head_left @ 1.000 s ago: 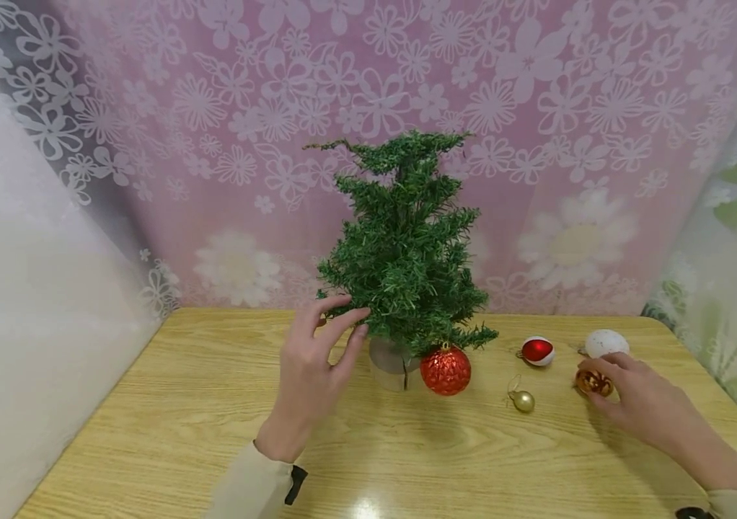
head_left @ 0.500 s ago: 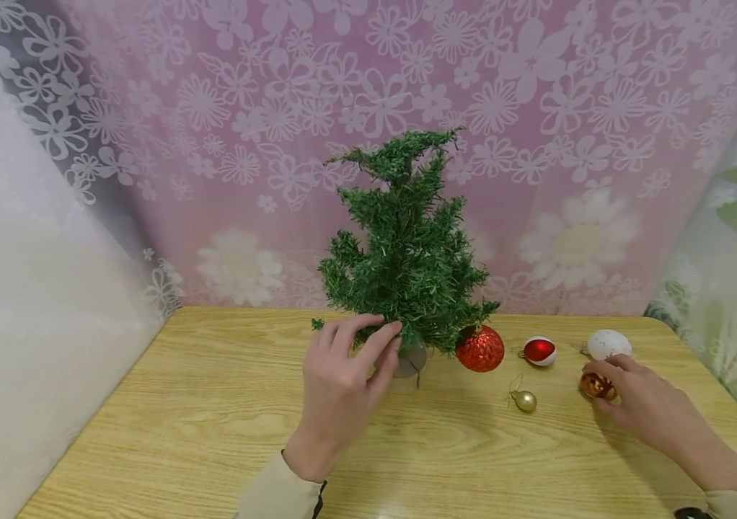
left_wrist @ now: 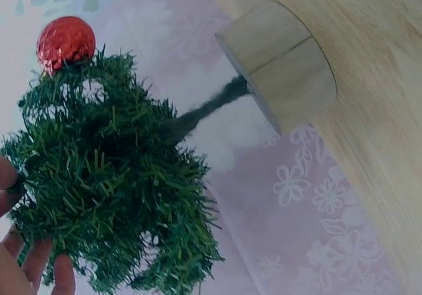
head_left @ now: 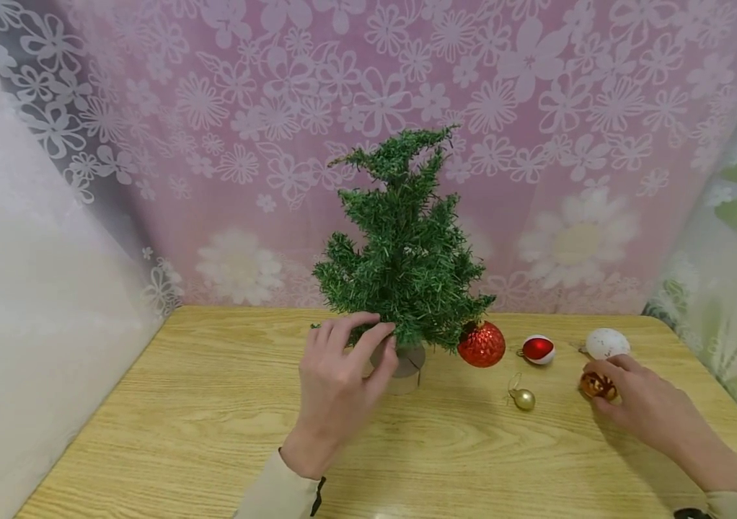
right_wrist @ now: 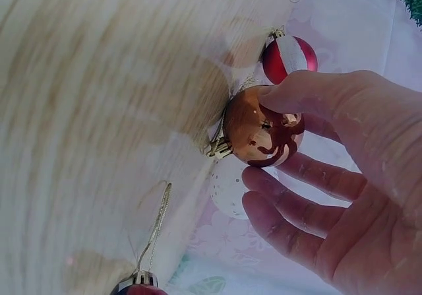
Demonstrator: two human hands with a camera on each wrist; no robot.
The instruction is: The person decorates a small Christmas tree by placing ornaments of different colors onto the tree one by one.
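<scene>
A small green artificial Christmas tree (head_left: pixel 401 267) stands on a round wooden base (left_wrist: pixel 283 70). My left hand (head_left: pixel 342 382) is at its lower left branches, with fingers and thumb curled round a branch; the foliage hides part of the fingertips. A shiny red bauble (head_left: pixel 482 344) hangs from a low branch on the tree's right side. On the right of the table, my right hand (head_left: pixel 650 404) pinches a copper-coloured bauble (right_wrist: pixel 254 127) between thumb and fingers. Its gold cap and cord point away from the palm in the right wrist view.
A red-and-white bauble (head_left: pixel 539 350) and a small gold bauble (head_left: pixel 523 399) lie between the tree and my right hand. Behind that hand sits a white speckled bauble (head_left: pixel 607 344). Flowered pink fabric (head_left: pixel 265 108) hangs behind the wooden table (head_left: pixel 200 418).
My left hand has moved right onto the lower branches. The tree has turned, and its red bauble has swung right and back. My right hand stays at the copper bauble.
</scene>
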